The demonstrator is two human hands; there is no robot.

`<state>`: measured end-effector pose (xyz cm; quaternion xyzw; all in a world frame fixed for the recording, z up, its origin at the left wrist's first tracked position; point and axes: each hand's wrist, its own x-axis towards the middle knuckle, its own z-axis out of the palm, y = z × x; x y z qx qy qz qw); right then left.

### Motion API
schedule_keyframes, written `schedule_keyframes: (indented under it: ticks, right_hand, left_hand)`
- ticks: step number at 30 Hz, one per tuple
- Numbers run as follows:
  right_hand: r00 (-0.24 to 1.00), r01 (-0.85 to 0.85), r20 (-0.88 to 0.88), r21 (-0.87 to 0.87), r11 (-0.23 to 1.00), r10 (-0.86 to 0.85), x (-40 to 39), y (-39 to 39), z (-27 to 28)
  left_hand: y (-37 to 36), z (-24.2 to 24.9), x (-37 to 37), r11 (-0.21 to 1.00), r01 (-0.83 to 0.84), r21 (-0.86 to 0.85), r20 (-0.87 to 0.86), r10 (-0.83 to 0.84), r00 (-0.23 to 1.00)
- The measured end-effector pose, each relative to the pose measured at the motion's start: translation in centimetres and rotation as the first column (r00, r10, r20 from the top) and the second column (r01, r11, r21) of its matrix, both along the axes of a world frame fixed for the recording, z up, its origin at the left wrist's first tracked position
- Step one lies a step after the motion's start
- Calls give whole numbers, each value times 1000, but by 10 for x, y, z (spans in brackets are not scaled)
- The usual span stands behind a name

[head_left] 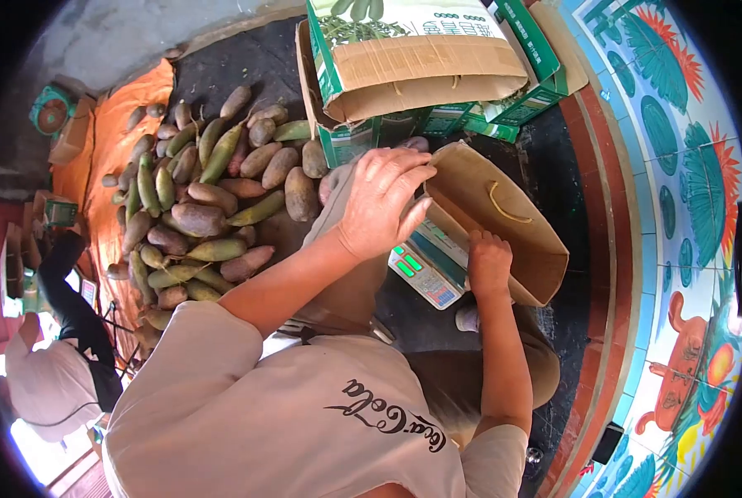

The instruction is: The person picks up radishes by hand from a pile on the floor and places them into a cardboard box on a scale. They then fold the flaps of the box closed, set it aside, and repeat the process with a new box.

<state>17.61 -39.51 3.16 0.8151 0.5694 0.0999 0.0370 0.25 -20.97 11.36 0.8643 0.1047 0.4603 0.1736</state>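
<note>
My left hand [383, 199] is open, its fingers stretched toward the near end of a cardboard carton [533, 241], with the thumb apart. The fingers of my right hand [490, 261] are closed over the carton's near side wall. This carton stands open, brown inside, with a yellow cord handle [504, 206] on its far wall. Right below it is a digital scale [433, 286] with a lit green display. To the left of my bent knee lies a large heap of long, green and purplish-brown gourd-like produce [200, 217].
Green printed cartons [425, 66] are stacked at the back, one with its open end facing me. An orange sheet [109, 166] lies left of the heap. A painted tile wall [670, 166] curves along the right. Another person [55, 373] is at the far left.
</note>
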Motion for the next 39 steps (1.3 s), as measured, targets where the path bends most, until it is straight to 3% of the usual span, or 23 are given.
schedule_keyframes:
  ticks: [5, 14, 20, 23, 39]
  right_hand:
    - [998, -52, -15, 47, 998, 53, -3, -4, 5]
    - [973, 134, -173, -111, 985, -152, -10, 2, -3]
    - [973, 187, -121, -93, 978, -197, -19, 6, 1]
    - [984, 153, -86, -68, 986, -158, -19, 0, 5]
    - [970, 203, -109, -123, 971, -217, -17, 8, 4]
  left_hand:
    - [-4, 6, -9, 999, -37, -6, -39, 37, 999]
    - [-20, 24, -2, 999, 30, -36, -48, -32, 998]
    - [-24, 18, 4, 978, 93, -189, 7, -93, 996]
    - [-29, 19, 7, 991, 79, -105, -50, -84, 995]
    - [-31, 16, 3, 994, 39, -97, -72, -46, 996]
